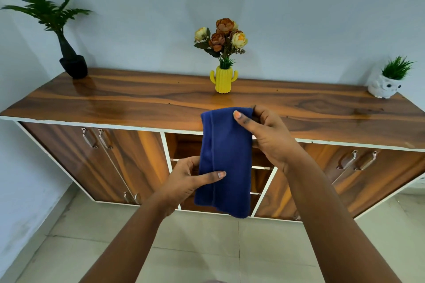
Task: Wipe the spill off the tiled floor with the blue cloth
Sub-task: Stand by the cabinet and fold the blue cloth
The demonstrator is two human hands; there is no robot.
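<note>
A dark blue cloth [226,158], folded into a long strip, hangs in the air in front of the sideboard. My right hand [266,135] pinches its top right corner with thumb and fingers. Lower down, my left hand [184,181] grips the cloth's left edge, thumb lying across the front. The pale tiled floor [207,241] lies below my arms. No spill shows clearly on the tiles in view.
A long wooden sideboard [161,103] with white edging stands against the wall, close ahead. On it stand a black vase with a fern [71,62], a yellow cactus vase of flowers [223,80] and a white owl pot [384,86]. A wall closes the left side.
</note>
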